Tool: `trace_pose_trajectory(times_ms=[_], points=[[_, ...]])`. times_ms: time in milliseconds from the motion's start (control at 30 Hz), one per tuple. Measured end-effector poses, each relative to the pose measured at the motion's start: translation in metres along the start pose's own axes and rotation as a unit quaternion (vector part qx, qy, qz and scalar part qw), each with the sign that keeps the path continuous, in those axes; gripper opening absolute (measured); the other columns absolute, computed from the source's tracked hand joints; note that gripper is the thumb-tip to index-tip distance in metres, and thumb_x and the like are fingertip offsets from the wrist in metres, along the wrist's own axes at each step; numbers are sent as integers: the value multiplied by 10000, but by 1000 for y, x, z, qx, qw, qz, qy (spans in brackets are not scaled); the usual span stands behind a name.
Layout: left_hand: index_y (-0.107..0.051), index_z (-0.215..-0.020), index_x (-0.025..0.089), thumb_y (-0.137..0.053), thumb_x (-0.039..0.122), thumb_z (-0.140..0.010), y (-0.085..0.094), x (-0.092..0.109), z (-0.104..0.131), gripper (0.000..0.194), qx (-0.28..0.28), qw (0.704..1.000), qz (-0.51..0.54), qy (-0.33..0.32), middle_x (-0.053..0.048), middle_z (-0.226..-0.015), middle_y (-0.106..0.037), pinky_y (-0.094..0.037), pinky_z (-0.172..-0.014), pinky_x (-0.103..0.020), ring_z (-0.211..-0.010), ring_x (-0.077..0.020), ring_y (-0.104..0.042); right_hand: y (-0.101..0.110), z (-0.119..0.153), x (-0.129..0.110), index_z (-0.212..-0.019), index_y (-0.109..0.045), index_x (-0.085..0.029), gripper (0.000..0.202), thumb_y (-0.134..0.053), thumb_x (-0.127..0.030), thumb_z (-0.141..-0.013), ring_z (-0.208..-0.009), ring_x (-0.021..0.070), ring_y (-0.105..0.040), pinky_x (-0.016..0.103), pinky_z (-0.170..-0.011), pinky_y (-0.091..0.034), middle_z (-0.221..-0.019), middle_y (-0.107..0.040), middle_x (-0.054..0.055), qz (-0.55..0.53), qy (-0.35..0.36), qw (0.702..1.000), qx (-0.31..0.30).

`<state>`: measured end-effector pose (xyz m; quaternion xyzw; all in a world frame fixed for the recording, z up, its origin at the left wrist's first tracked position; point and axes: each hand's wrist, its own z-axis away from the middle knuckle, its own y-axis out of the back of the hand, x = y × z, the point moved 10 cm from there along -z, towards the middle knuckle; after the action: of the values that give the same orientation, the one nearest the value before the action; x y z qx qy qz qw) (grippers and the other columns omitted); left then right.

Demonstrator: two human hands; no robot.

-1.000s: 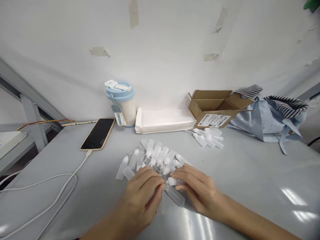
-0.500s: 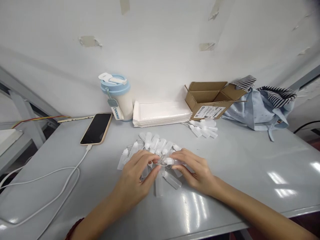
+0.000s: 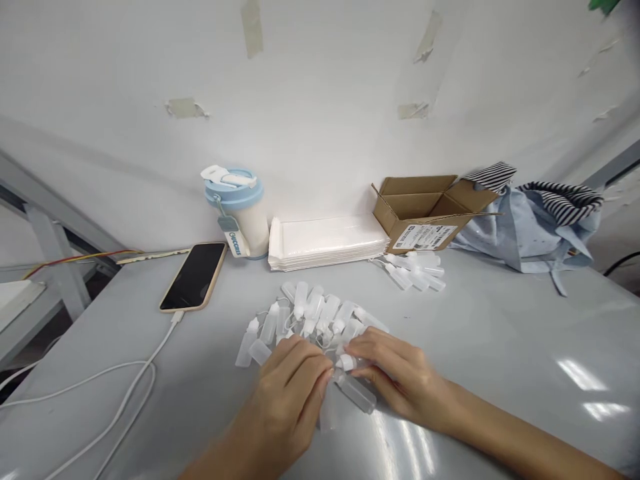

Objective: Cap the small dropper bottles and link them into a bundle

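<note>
My right hand [image 3: 403, 370] pinches a small translucent dropper bottle [image 3: 346, 362] on its side, its white nozzle cap pointing left. My left hand [image 3: 295, 393] is closed, thumb and fingertips pressed together just left of that cap; whatever it grips is hidden behind the fingers. Around and beneath both hands lies a pile of similar dropper bottles [image 3: 327, 311], with thin clear cords between some of them. One loose bottle [image 3: 357, 393] rests on the table just below my right fingertips.
Behind the pile are a stack of white packets [image 3: 327, 240] and an open cardboard box [image 3: 425, 217], with a smaller bottle group [image 3: 415, 272] in front. A blue-lidded cup [image 3: 240, 213] and phone [image 3: 195, 277] with a white cable stand left. A light blue bag [image 3: 525, 230] sits right.
My left hand has gone from a spread pinch to fingers curled closer together, near the cap. My right hand still holds the dropper bottle. The view has tilted up slightly.
</note>
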<state>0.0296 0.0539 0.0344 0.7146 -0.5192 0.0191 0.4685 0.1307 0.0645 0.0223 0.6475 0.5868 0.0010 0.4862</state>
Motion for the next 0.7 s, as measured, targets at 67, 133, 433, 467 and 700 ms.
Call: trace_pose_trajectory(times_ms=[67, 133, 433, 467, 700], points=[[-541, -896, 157, -464, -22, -831, 1, 0, -1, 205, 1, 1000, -3, -2, -43, -762, -572, -436, -661, -321, -717, -167, -507, 3, -2, -4, -1129, -517, -136, 236, -463, -121, -900, -773, 176, -560, 297, -657, -510, -877, -618, 102, 8, 13, 1000, 2], [-542, -892, 158, -486, -15, -823, 5, -1, -3, 194, 8, 1000, -4, 5, -41, -766, -584, -439, -678, -321, -726, -167, -527, 5, -4, -8, -1147, -503, -127, 235, -453, -179, -923, -759, 177, -559, 297, -654, -513, -861, -619, 101, 22, 35, 999, -5], [-576, -777, 225, -516, 238, -868, 57, -46, -4, 110, 109, 967, -111, 204, 24, -690, -606, -458, -562, -248, -625, -143, -570, 62, -6, 76, -1175, -485, -117, 332, -428, -324, -923, -1106, 308, -477, 479, -897, -441, -1171, -512, 197, 291, -112, 948, 62], [-588, -766, 229, -515, 275, -869, 60, -53, -2, 135, 112, 957, -114, 240, 30, -676, -604, -443, -508, -232, -601, -139, -570, 65, -4, 89, -1154, -504, -108, 333, -423, -332, -920, -1096, 322, -471, 488, -879, -444, -1175, -509, 206, 322, -136, 935, 59], [-605, -734, 221, -508, 333, -864, 43, -72, 4, 197, 60, 950, -87, 294, -3, -706, -636, -390, -424, -212, -683, -172, -581, 62, 10, 127, -1057, -588, -120, 304, -379, -279, -905, -988, 348, -512, 500, -771, -453, -1107, -547, 209, 400, -210, 892, 9]])
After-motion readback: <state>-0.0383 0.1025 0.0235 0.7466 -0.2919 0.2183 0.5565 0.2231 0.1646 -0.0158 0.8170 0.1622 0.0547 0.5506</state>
